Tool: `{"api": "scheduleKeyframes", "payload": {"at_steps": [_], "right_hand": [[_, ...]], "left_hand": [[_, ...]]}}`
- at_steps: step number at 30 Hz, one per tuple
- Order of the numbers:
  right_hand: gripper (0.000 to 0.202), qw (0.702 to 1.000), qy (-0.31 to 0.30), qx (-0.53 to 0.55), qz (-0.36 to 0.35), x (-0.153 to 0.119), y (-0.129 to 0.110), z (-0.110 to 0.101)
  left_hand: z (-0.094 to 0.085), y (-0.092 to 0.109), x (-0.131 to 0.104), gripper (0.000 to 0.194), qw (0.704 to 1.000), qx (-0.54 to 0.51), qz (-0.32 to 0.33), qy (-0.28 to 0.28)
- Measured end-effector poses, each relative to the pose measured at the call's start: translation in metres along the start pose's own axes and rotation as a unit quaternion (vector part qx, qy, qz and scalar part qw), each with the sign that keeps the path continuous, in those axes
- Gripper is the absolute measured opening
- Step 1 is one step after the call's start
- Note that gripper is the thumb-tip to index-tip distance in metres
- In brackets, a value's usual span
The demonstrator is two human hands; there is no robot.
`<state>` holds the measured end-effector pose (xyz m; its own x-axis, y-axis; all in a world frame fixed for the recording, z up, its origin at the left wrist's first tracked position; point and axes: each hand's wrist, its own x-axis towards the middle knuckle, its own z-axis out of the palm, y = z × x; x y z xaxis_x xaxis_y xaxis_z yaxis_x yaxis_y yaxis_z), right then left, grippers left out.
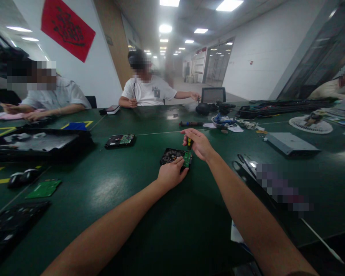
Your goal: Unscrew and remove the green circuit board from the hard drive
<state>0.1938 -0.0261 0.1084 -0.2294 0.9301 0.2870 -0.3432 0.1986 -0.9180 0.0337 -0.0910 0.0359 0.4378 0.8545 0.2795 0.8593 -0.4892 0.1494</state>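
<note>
A hard drive [169, 154] lies flat on the dark green table, its green circuit board facing up at the right side. Across its near edge rests my left hand [171, 174], fingers on top and thumb by the near right corner, holding it steady. My right hand [200, 145] is closed around a short screwdriver [189, 143] with a black and yellow handle, upright over the board's right end. The screwdriver's tip is too small to make out, so I cannot tell whether it touches a screw. A second hard drive [120, 140] lies farther back on the left.
At left are a black open casing [40, 143], a computer mouse [23, 177] and a loose green circuit board [43, 188]. To the right lie a grey metal box [291, 143] and a white round fan grille [310, 124]. Co-workers [149, 90] sit across the table.
</note>
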Motion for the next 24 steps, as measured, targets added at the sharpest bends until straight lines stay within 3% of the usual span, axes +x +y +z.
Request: {"api": "scheduleKeyframes", "payload": {"at_steps": [4,10,17,24], "right_hand": [[0.024,1.000,0.004,0.002,-0.005,0.000,0.001,-0.002],[0.033,0.999,-0.028,-0.037,0.025,-0.004,-0.009,-0.002],[0.029,1.000,0.018,-0.016,0.012,-0.001,-0.003,0.001],[0.041,0.998,0.066,0.010,-0.011,-0.002,0.004,0.007]], "left_hand": [[-0.001,0.001,0.000,0.045,1.000,-0.001,-0.004,-0.003],[0.001,-0.001,-0.001,0.046,1.000,-0.003,0.001,0.001],[0.001,-0.001,-0.001,0.045,1.000,-0.005,0.001,0.000],[-0.002,0.000,-0.001,0.045,1.000,-0.008,0.003,-0.002]]}}
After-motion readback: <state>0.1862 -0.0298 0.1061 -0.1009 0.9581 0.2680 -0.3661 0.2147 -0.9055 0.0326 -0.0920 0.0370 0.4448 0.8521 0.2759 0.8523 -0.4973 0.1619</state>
